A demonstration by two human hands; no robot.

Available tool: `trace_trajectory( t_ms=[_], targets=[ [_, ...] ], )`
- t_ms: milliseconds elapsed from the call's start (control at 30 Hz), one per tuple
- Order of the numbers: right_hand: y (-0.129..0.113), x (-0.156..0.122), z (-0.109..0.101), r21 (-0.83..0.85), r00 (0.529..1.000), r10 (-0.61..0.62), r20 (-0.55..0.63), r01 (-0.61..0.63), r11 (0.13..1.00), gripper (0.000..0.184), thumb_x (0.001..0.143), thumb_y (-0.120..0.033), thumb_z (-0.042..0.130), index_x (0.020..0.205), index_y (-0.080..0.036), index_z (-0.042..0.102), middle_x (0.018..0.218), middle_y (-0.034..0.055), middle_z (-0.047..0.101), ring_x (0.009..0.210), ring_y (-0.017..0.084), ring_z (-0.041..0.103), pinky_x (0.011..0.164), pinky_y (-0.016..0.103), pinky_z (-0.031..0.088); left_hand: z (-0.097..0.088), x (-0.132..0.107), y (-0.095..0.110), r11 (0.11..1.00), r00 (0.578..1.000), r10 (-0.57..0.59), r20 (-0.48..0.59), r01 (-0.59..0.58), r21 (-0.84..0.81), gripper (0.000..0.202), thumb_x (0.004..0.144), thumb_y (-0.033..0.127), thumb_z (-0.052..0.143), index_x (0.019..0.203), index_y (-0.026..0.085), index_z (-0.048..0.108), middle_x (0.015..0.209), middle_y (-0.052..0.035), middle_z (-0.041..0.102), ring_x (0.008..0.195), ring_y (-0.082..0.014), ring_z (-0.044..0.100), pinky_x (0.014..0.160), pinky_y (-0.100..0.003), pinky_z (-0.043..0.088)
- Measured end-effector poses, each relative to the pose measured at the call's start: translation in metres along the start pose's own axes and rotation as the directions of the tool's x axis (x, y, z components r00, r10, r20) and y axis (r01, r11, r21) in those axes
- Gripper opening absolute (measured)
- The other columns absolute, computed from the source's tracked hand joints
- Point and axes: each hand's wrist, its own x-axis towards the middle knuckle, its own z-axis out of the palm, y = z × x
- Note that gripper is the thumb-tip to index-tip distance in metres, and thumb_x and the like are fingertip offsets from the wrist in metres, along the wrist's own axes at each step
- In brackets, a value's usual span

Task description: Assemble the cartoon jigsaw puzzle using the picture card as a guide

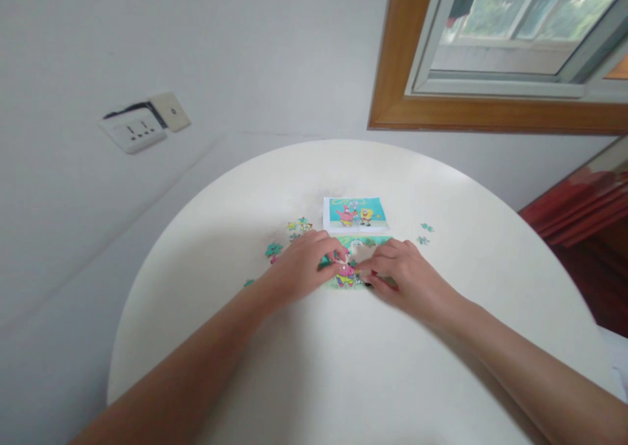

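A partly assembled jigsaw puzzle (346, 280) with a pink starfish figure lies on the white round table, my hands at either side. My left hand (311, 262) is closed over its left part, with thumb and fingertips pinching a pink puzzle piece (340, 258). From the right, my right hand (400, 271) reaches in with its fingers closed together, touching the puzzle near its middle. Whatever may be in its fingertips is too small to make out. Just behind the puzzle lies a reference picture (357, 213) of the same cartoon figures. My hands hide parts of the puzzle.
Loose puzzle pieces (273, 249) are scattered left of the puzzle, more of them (303, 224) behind my left hand. A few pieces (423, 240) lie to the right. The table (314, 379) meets a white wall with a socket (140, 129) and a wood-framed window (490, 114).
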Motion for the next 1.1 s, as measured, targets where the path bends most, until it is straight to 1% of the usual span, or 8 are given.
trace_trajectory(
  t_ms=[100,200,300,500,667,833,967,1100],
  targets=[
    [-0.002,-0.001,0.002,-0.054,1.000,-0.017,0.011,0.018,0.998,0.022,0.088,-0.024,0.052,0.103,-0.028,0.067,0.084,0.0035,0.061,0.084,0.017,0.050,0.071,0.031,0.029,0.002,-0.001,0.002,1.000,0.999,0.016,0.030,-0.016,0.025,0.013,0.083,0.030,0.059,0.092,0.021,0.063,0.091,-0.0026,0.062,0.092,-0.0190,0.054,0.085,-0.031,0.039],
    [-0.006,-0.001,0.004,-0.115,0.999,-0.046,0.015,0.048,0.992,0.021,0.089,-0.023,0.052,0.101,-0.025,0.068,0.084,0.0050,0.059,0.083,0.017,0.049,0.071,0.031,0.029,0.004,-0.001,0.001,0.999,0.999,0.013,0.046,-0.015,0.039,0.014,0.083,0.030,0.058,0.093,0.021,0.063,0.093,-0.0032,0.063,0.093,-0.0197,0.054,0.087,-0.033,0.038],
    [-0.010,-0.002,0.005,-0.191,0.997,-0.080,0.020,0.082,0.978,0.019,0.089,-0.022,0.052,0.098,-0.023,0.068,0.080,0.0056,0.058,0.081,0.018,0.047,0.071,0.032,0.028,0.006,-0.001,-0.001,1.000,0.999,0.008,0.032,-0.009,0.023,0.014,0.083,0.030,0.059,0.092,0.022,0.063,0.093,-0.0025,0.063,0.094,-0.0194,0.055,0.091,-0.034,0.037],
    [-0.013,-0.001,0.006,-0.300,0.990,-0.131,0.054,0.141,0.944,0.019,0.091,-0.019,0.049,0.099,-0.021,0.066,0.079,0.0054,0.058,0.081,0.019,0.047,0.071,0.033,0.028,0.006,-0.002,-0.001,1.000,1.000,0.011,0.029,-0.011,-0.004,0.012,0.083,0.028,0.058,0.092,0.023,0.063,0.094,-0.0015,0.064,0.095,-0.0187,0.055,0.093,-0.034,0.036],
    [-0.013,-0.001,0.005,-0.235,0.994,-0.092,0.066,0.105,0.966,0.019,0.091,-0.020,0.049,0.097,-0.021,0.067,0.081,0.0051,0.058,0.082,0.018,0.048,0.071,0.032,0.030,0.005,-0.002,-0.001,1.000,0.999,0.016,0.039,-0.016,-0.001,0.014,0.083,0.029,0.058,0.094,0.023,0.063,0.095,-0.0017,0.063,0.095,-0.0189,0.055,0.093,-0.034,0.035],
    [-0.014,0.000,0.006,-0.195,0.994,-0.082,0.075,0.096,0.976,0.023,0.092,-0.020,0.046,0.101,-0.020,0.067,0.082,0.0065,0.058,0.083,0.018,0.049,0.072,0.032,0.034,0.004,-0.003,-0.002,1.000,0.998,0.020,0.057,-0.021,0.017,0.015,0.084,0.028,0.057,0.097,0.024,0.062,0.096,-0.0026,0.062,0.097,-0.0203,0.055,0.094,-0.035,0.035],
    [-0.013,0.000,0.008,-0.167,0.996,-0.080,0.050,0.087,0.982,0.025,0.092,-0.018,0.044,0.096,-0.017,0.069,0.082,0.0080,0.059,0.083,0.019,0.051,0.074,0.032,0.038,0.004,-0.003,-0.003,0.999,0.997,0.035,0.064,-0.037,0.027,0.016,0.084,0.027,0.056,0.099,0.024,0.062,0.098,-0.0031,0.061,0.099,-0.0209,0.054,0.092,-0.035,0.036],
    [-0.009,0.001,0.008,-0.031,0.997,-0.081,0.002,0.081,0.996,0.024,0.087,-0.012,0.049,0.100,-0.017,0.069,0.081,0.0076,0.061,0.080,0.018,0.053,0.074,0.030,0.042,0.005,-0.003,-0.004,0.998,0.997,0.034,0.075,-0.038,0.043,0.017,0.086,0.029,0.054,0.100,0.024,0.061,0.098,-0.0036,0.060,0.099,-0.0209,0.053,0.091,-0.035,0.037]
  ],
)
